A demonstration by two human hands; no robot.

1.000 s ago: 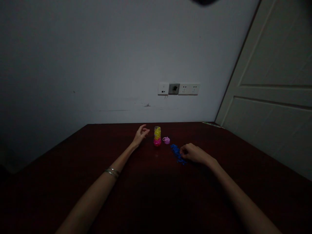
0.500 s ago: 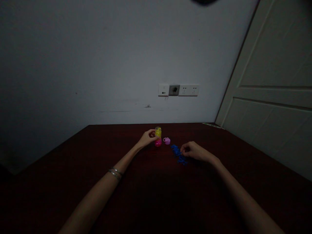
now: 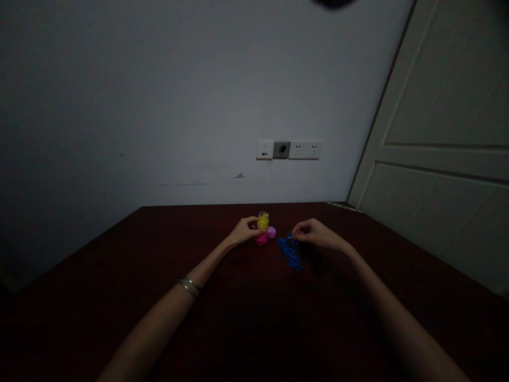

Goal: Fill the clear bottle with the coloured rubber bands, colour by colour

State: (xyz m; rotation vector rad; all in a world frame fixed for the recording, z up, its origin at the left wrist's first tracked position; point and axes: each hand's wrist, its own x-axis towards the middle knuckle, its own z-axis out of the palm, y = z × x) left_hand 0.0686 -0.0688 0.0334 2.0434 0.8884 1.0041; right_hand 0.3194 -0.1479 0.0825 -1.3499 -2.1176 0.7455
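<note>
The left hand [image 3: 242, 232] grips the upright bottle [image 3: 263, 225], which already contains pink below, yellow above. Right of the bottle, the lilac cap [image 3: 272, 232] lies off, the blue pile [image 3: 290, 254] is outside, and the right hand [image 3: 317, 234] seems pinching a few blue pieces [image 3: 290, 237].

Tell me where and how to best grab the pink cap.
Probably pinch the pink cap by its rounded body, coming from the right: in this view the jar, gripped by the left hand, overlaps the cap's left edge, while its right side shows.
</note>
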